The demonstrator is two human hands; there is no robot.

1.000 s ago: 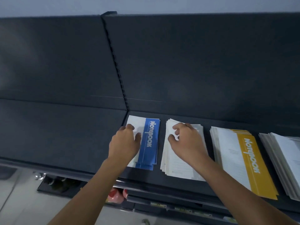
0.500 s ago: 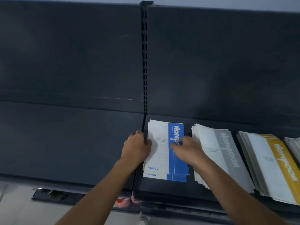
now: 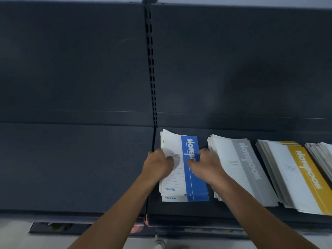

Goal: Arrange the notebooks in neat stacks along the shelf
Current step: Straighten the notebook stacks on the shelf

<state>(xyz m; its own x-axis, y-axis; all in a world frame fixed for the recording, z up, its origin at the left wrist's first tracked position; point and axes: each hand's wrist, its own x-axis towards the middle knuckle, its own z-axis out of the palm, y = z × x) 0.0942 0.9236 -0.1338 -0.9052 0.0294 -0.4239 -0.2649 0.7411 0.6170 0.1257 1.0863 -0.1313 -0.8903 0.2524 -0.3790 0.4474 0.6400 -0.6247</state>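
A small stack of white and blue notebooks [image 3: 186, 180] lies on the dark shelf [image 3: 75, 168], just right of the slotted upright. My left hand [image 3: 158, 164] grips the stack's left edge, thumb on the top cover. My right hand [image 3: 206, 164] holds its right edge, fingers curled over the blue band. To the right lie a grey-banded stack [image 3: 240, 169], a yellow-banded stack [image 3: 294, 177] and part of another stack [image 3: 321, 155] at the frame's edge. The lower blue notebooks stick out a little toward the front.
The slotted upright [image 3: 151, 69] splits the dark back panel into two bays. The left bay's shelf carries nothing visible. A lower shelf edge [image 3: 197, 229] and pale floor [image 3: 21, 238] show below.
A second ago my right hand rested on the white stack beside the blue one; it has moved left onto the blue stack's right edge. The view has shifted left, and both hands now hold the blue stack.
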